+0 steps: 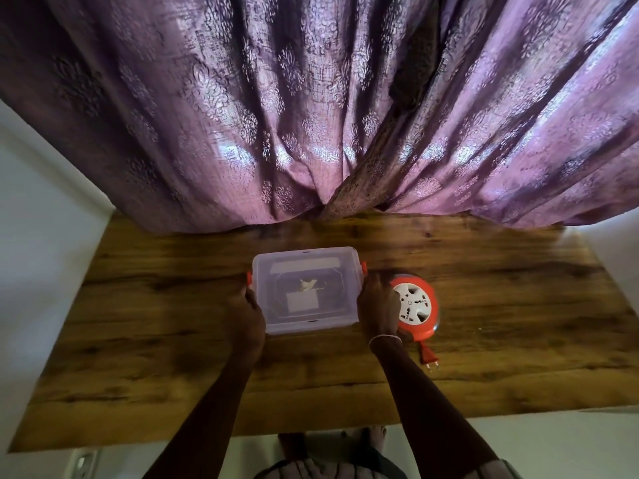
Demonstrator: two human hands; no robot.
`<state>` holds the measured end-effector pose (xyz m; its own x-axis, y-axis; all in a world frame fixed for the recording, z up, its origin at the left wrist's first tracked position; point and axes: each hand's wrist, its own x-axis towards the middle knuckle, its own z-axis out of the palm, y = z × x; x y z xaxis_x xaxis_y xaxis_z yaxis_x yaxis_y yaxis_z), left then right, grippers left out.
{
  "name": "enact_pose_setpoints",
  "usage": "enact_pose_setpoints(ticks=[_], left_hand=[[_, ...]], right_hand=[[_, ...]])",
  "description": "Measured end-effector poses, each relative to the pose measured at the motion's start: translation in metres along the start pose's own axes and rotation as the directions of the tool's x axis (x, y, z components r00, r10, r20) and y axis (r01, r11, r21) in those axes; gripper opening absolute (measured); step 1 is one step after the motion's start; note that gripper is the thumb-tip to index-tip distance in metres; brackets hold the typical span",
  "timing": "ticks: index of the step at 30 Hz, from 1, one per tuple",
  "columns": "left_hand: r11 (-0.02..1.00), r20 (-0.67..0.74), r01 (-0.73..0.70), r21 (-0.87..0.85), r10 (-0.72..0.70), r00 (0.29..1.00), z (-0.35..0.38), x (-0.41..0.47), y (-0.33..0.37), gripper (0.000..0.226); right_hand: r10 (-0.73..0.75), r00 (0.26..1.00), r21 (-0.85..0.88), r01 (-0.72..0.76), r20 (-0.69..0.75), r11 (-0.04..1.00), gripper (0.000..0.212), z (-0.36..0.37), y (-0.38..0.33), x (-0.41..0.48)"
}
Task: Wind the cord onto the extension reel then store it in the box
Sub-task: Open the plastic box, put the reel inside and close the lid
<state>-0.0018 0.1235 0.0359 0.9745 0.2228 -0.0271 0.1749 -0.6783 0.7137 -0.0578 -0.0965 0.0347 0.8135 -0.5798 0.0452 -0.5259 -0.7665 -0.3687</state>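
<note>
A clear plastic box [306, 271] with its lid on and orange side clips stands mid-table. My left hand [249, 314] grips its left side and my right hand [377, 305] grips its right side. Just right of the box lies the orange extension reel [420, 307] with a white socket face, flat on the table, partly hidden by my right hand. Its orange plug [428, 357] rests on the wood just in front of the reel, on a short stretch of cord.
The wooden table [173, 340] reaches back to a purple patterned curtain [311, 115] that hangs down onto its far edge. White walls flank the table on both sides. My feet show below the near table edge.
</note>
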Motion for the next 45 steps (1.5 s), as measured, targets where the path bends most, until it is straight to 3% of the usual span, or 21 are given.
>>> enact_pose_setpoints(ticks=[4, 7, 13, 17, 23, 27, 30, 33, 41, 45], left_hand=[[1.000, 0.000, -0.010, 0.011, 0.010, 1.000, 0.003, 0.003, -0.005, 0.027], [1.000, 0.004, -0.007, 0.012, 0.007, 1.000, 0.004, 0.005, -0.006, 0.027], [1.000, 0.001, 0.003, -0.003, -0.003, 1.000, 0.002, 0.013, -0.009, 0.029], [0.994, 0.011, 0.098, -0.051, -0.097, 0.995, -0.002, 0.017, -0.009, 0.033], [0.971, 0.097, 0.208, -0.117, -0.197, 0.976, -0.008, 0.021, -0.018, 0.039], [0.995, 0.021, 0.073, -0.071, -0.071, 0.997, -0.011, 0.022, -0.022, 0.034], [0.997, 0.031, -0.036, -0.073, 0.039, 0.999, -0.012, 0.016, -0.025, 0.028], [0.995, 0.038, -0.086, -0.052, 0.088, 0.995, -0.014, 0.012, -0.023, 0.025], [0.994, 0.132, 0.062, 0.093, -0.074, 0.988, -0.012, 0.014, -0.013, 0.029], [0.990, 0.138, 0.072, 0.119, -0.089, 0.986, -0.013, 0.013, -0.007, 0.031]], right_hand=[[0.054, 0.998, 0.038, -0.056, 0.038, 0.998, 0.015, 0.005, 0.000, 0.006], [0.164, 0.985, 0.168, -0.171, 0.054, 0.971, 0.020, 0.000, 0.002, 0.010], [0.287, 0.935, 0.271, -0.337, 0.208, 0.901, 0.025, 0.002, 0.014, 0.015], [0.335, 0.918, 0.310, -0.389, 0.213, 0.868, 0.034, 0.006, 0.016, 0.014], [0.346, 0.923, 0.312, -0.383, 0.167, 0.870, 0.035, 0.002, 0.011, 0.009], [0.326, 0.944, 0.339, -0.325, 0.058, 0.883, 0.036, -0.004, 0.008, 0.007], [0.219, 0.969, 0.341, -0.244, 0.111, 0.908, 0.036, -0.003, 0.002, 0.004], [0.219, 0.968, 0.341, -0.248, 0.122, 0.907, 0.037, -0.002, 0.002, 0.004], [0.251, 0.956, 0.271, -0.284, 0.151, 0.920, 0.030, -0.008, -0.002, 0.011], [0.255, 0.959, 0.274, -0.281, 0.127, 0.920, 0.028, -0.008, -0.003, 0.010]])
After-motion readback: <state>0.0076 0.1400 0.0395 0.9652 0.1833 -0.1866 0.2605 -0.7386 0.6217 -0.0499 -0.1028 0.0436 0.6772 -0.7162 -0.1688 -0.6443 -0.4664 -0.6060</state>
